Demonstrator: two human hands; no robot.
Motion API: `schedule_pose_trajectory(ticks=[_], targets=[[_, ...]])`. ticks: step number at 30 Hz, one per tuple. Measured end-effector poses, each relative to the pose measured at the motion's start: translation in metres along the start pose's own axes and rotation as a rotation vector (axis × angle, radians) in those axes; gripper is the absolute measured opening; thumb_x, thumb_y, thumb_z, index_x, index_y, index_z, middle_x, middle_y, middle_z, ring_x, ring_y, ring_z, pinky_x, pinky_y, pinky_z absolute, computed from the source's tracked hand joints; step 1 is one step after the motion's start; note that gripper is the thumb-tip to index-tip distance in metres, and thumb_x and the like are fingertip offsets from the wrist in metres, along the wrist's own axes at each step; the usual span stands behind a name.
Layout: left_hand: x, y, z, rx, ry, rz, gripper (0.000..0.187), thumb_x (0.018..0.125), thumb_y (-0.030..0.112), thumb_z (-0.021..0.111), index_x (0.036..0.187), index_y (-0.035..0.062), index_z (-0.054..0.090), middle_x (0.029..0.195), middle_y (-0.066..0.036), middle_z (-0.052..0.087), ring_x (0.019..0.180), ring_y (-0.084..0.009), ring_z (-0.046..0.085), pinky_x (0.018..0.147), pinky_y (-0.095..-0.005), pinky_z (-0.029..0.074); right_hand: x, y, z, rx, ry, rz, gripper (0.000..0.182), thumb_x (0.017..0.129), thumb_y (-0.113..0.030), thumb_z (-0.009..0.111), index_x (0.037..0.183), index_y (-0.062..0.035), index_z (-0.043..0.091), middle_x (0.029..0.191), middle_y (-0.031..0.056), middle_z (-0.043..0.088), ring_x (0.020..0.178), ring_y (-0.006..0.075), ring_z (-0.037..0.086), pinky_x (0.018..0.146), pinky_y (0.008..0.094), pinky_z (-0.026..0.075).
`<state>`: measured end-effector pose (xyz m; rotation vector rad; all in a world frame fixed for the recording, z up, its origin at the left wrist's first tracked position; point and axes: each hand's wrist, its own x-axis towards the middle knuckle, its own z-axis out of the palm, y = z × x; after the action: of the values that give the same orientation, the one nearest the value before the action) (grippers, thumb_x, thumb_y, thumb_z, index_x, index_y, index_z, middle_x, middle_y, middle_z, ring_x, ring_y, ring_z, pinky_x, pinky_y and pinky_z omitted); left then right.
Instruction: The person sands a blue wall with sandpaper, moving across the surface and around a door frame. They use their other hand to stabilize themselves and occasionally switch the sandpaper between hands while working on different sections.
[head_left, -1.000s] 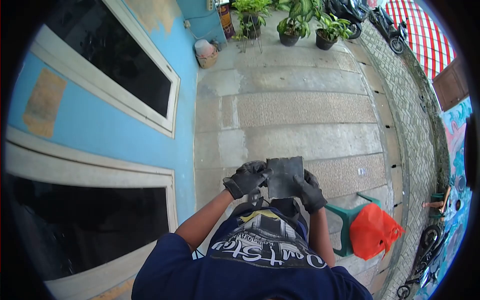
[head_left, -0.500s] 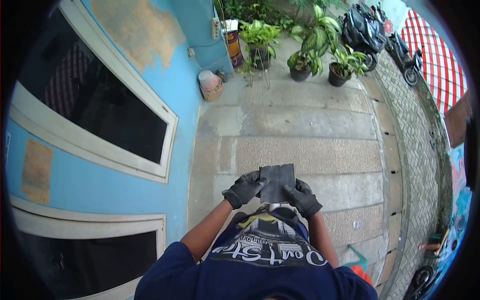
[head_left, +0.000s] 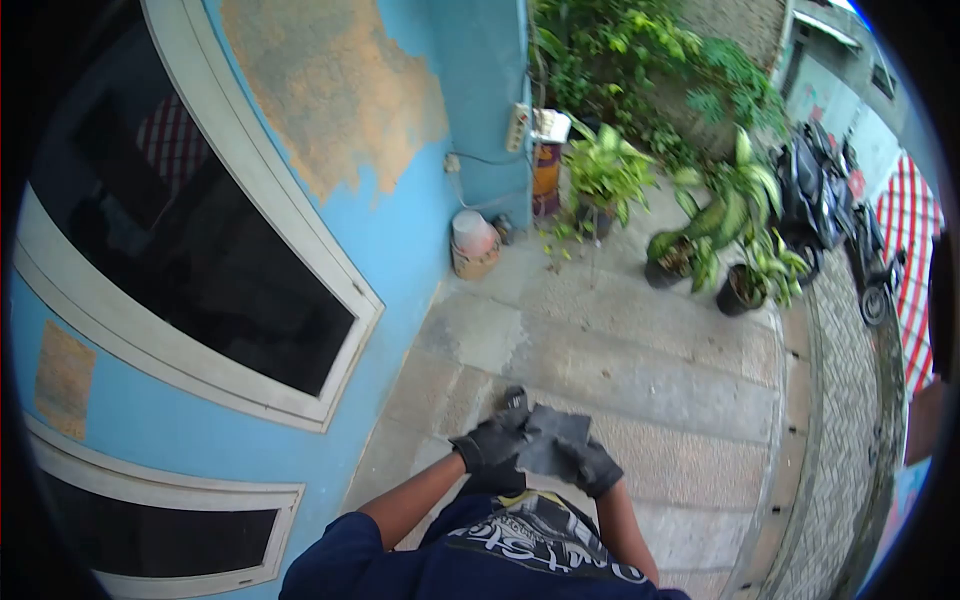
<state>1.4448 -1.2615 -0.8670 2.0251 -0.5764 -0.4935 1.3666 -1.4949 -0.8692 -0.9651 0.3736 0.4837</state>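
Note:
A dark grey, flat, roughly square sheet (head_left: 553, 437) is held in front of my torso. My left hand (head_left: 492, 436), in a black glove, grips its left side, with a finger raised near the top corner. On the right side my right hand (head_left: 594, 467), also in a black glove, holds the sheet's lower right edge. Some of my fingertips are blurred against the dark sheet.
A blue wall (head_left: 400, 260) with white-framed windows runs along the left. Ahead are stacked buckets (head_left: 474, 246), a socket strip (head_left: 517, 128) and potted plants (head_left: 740, 290). Motorcycles (head_left: 815, 190) stand at the upper right beside a paved lane (head_left: 845, 400).
The view has swung up and to the left, showing more greenery. My left hand has shifted its hold, with a finger now raised, and the sheet looks more tilted.

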Motion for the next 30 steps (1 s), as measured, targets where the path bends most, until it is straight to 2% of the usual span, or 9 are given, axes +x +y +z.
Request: schedule_pose_trajectory(ticks=[2,5,7,10,13,18,23,26,30], targets=[[0.043,-0.026,-0.015,0.167,-0.060,0.118,0.040,0.096,0.033,0.067,0.122,0.0025,0.062,0.103,-0.021,0.072,0.092,-0.0357,0.069,0.086,-0.0422,0.053,0.042,-0.016,-0.007,0.118,-0.029,0.040,0.045,0.096,-0.013,0.070,0.138,-0.0028,0.058,0.128,0.0109,0.068,0.111,0.0243,0.068,0.096,0.0388,0.058],[0.102,-0.022,-0.065,0.741,-0.332,0.338,0.050,0.094,0.040,0.062,0.131,0.0058,0.062,0.139,-0.027,0.055,0.128,-0.0394,0.056,0.104,-0.0530,0.045,0.100,-0.069,-0.001,0.195,-0.052,0.024,0.045,0.095,-0.009,0.069,0.138,-0.0025,0.058,0.126,0.0118,0.069,0.109,0.0263,0.070,0.094,0.0404,0.059],[0.154,-0.006,-0.095,0.263,-0.125,-0.091,0.049,0.097,0.039,0.058,0.132,0.0054,0.060,0.138,-0.027,0.056,0.126,-0.0388,0.058,0.103,-0.0534,0.046,0.145,-0.110,-0.002,0.114,0.069,0.058,0.043,0.094,-0.007,0.070,0.136,-0.0022,0.060,0.121,0.0111,0.071,0.103,0.0263,0.072,0.093,0.0403,0.059],[0.227,-0.046,-0.145,0.512,-0.050,0.234,0.042,0.101,0.030,0.057,0.134,0.0045,0.058,0.127,-0.022,0.065,0.115,-0.0302,0.066,0.094,-0.0461,0.053,0.222,-0.174,0.001,-0.039,0.059,-0.119,0.032,0.093,-0.006,0.070,0.125,-0.0031,0.066,0.113,0.0105,0.073,0.099,0.0262,0.072,0.086,0.0417,0.061],[0.270,-0.006,-0.226,-0.102,-0.027,-0.087,0.037,0.102,0.017,0.057,0.137,0.0041,0.055,0.110,-0.011,0.071,0.098,-0.0185,0.069,0.082,-0.0342,0.056,0.281,-0.242,0.022,0.037,0.031,-0.200,0.031,0.094,-0.009,0.069,0.124,-0.0028,0.067,0.114,0.0116,0.074,0.102,0.0274,0.072,0.089,0.0432,0.060],[0.315,-0.040,-0.289,-0.676,0.301,-0.208,0.036,0.099,0.012,0.061,0.134,0.0033,0.059,0.104,-0.005,0.070,0.094,-0.0112,0.066,0.081,-0.0301,0.055,0.398,-0.296,0.057,0.094,-0.099,-0.161,0.038,0.092,-0.012,0.067,0.128,0.0009,0.063,0.120,0.0173,0.072,0.102,0.0348,0.073,0.087,0.0479,0.061],[0.321,-0.100,-0.322,-0.159,0.643,-0.254,0.038,0.100,0.023,0.063,0.134,0.0078,0.061,0.110,-0.009,0.072,0.101,-0.0212,0.068,0.091,-0.0363,0.054,0.576,-0.272,0.056,0.048,-0.411,0.403,0.038,0.086,-0.009,0.069,0.124,-0.0033,0.069,0.120,0.0178,0.073,0.107,0.0309,0.071,0.096,0.0428,0.057],[0.331,-0.152,-0.349,-0.112,0.921,-0.277,0.036,0.100,0.029,0.064,0.131,0.0104,0.064,0.113,-0.012,0.072,0.106,-0.0269,0.069,0.096,-0.0400,0.052,0.750,-0.230,0.047,-0.462,-0.696,-0.069,0.034,0.085,-0.017,0.072,0.117,-0.0061,0.073,0.116,0.0135,0.075,0.109,0.0265,0.071,0.098,0.0376,0.055],[0.334,-0.108,-0.420,-0.247,1.193,-0.476,0.035,0.102,0.019,0.063,0.135,0.0081,0.059,0.117,-0.006,0.072,0.109,-0.0146,0.067,0.091,-0.0336,0.056,0.837,-0.404,0.238,-0.514,-0.314,-0.030,0.027,0.098,-0.020,0.055,0.117,-0.0041,0.063,0.119,0.0148,0.069,0.110,0.0337,0.064,0.094,0.0462,0.052]])
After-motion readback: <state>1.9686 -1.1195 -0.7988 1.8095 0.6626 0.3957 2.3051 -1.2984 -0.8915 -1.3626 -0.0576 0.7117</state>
